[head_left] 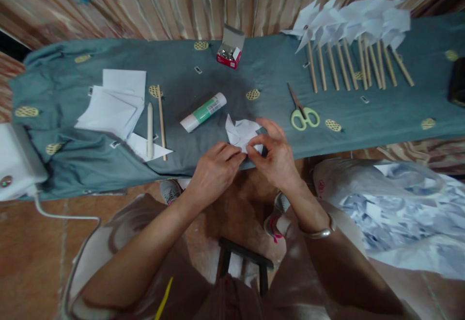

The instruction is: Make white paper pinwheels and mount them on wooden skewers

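A folded white paper pinwheel (242, 133) lies at the front edge of the cloth-covered table, between my hands. My left hand (218, 167) pinches its near edge with thumb and fingers. The thumb and forefinger of my right hand (273, 155) close on its right side, the other fingers curled over it. Just beyond it lies a glue stick (203, 112) with a green label. To the right rest scissors (302, 110) with light green handles, blades partly apart. A wooden stick (162, 123) and a white pen-like tool (150, 131) lie on the left.
White paper sheets (116, 102) are stacked at left, near a white box-shaped device (18, 165) with a cable. An open red box (228, 51) holds small metal pieces. Several finished pinwheels on sticks (352, 24) lie at back right. A plastic bag of paper scraps (403, 208) stands right.
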`<action>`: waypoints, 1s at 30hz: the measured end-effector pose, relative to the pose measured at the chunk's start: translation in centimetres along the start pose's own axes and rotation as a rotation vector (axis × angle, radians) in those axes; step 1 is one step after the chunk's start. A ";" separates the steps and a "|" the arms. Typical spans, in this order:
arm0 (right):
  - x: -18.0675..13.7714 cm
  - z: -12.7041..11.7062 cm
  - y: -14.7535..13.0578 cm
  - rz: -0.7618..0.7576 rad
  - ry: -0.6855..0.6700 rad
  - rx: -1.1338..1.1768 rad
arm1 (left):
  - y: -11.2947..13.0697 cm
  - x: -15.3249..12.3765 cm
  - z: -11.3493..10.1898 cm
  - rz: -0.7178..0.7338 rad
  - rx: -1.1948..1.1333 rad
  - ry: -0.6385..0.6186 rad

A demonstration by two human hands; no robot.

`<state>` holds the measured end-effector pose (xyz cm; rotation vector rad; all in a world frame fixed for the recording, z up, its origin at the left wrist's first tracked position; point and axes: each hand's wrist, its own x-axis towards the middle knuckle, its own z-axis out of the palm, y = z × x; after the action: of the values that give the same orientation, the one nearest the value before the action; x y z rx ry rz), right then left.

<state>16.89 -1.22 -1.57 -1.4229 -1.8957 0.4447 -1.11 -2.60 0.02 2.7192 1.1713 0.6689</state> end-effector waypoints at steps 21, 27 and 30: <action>-0.3 0.2 0.1 0.005 0.018 -0.036 | -0.1 0.0 0.2 -0.035 -0.017 -0.008; -0.6 -0.5 -0.1 0.027 0.004 -0.031 | -0.1 0.0 0.3 -0.050 -0.056 -0.002; -0.7 -0.6 0.0 0.033 -0.008 -0.009 | -0.1 0.0 0.3 -0.053 -0.060 0.002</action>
<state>17.42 -2.00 -1.36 -1.4624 -1.8852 0.4588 -1.03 -2.51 -0.28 2.6297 1.1993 0.6890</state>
